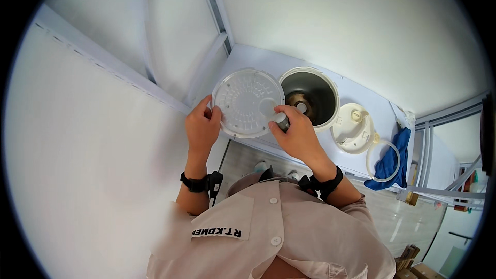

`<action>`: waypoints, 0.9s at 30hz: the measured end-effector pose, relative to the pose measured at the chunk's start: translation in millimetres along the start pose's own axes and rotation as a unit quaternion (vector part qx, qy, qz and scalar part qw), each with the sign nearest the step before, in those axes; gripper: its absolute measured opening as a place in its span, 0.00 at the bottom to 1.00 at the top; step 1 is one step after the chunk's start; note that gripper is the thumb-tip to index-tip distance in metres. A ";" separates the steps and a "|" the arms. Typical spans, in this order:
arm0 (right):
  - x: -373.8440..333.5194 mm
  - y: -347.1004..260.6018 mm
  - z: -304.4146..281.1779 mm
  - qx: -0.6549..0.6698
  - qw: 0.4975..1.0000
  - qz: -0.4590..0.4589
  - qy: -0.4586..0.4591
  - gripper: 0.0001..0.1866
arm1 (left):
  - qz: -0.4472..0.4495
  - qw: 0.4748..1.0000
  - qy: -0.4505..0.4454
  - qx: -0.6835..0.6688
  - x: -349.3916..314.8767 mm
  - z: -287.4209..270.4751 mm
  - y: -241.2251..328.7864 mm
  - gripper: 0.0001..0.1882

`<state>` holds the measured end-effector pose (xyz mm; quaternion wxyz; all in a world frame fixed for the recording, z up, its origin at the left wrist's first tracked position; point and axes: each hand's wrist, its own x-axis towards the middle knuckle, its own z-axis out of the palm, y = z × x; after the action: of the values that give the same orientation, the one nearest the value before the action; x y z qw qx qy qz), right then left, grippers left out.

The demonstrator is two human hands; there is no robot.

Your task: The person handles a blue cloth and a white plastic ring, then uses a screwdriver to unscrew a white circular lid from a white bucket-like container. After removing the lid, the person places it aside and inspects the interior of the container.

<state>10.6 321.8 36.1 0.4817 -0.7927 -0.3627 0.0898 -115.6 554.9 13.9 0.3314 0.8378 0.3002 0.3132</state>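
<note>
A round white plastic disc with a raised pattern [248, 102] lies at the front of the table, to the left of a rice cooker body. My left hand [202, 124] pinches its left rim between thumb and fingers. Closed over the disc's right edge, my right hand [298, 133] grips a short grey cylinder [280, 121]; its kind is not clear. The rice cooker body [334, 93] stands open behind my right hand, with a grey inner wall and a brownish bottom around a round centre piece. My right fingers cover part of its near rim.
A white rice cooker lid [353, 142] lies right of the body on the white table [320, 151]. Beyond it, a pale ring [368, 160] rests on a blue cloth [387, 168] hanging over the table's right end. White walls [351, 26] rise behind and to the left.
</note>
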 end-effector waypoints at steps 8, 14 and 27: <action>0.4 -2.2 44.4 -0.039 0.998 -0.034 -0.040 0.29 | -0.030 0.999 0.003 0.011 -0.5 -19.8 -29.6 0.20; -0.3 16.9 76.8 -0.080 0.994 -0.006 -0.079 0.32 | -0.060 0.994 -0.045 0.080 -8.2 -11.6 -60.2 0.21; 4.7 89.0 138.5 -0.182 0.969 0.105 -0.126 0.36 | -0.024 0.988 -0.094 0.123 -11.7 64.2 -137.0 0.23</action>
<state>-10.7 397.4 -108.7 0.2674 -0.8830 -0.3456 0.1717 -116.9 605.3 -129.3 0.2602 0.8903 0.3240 0.1861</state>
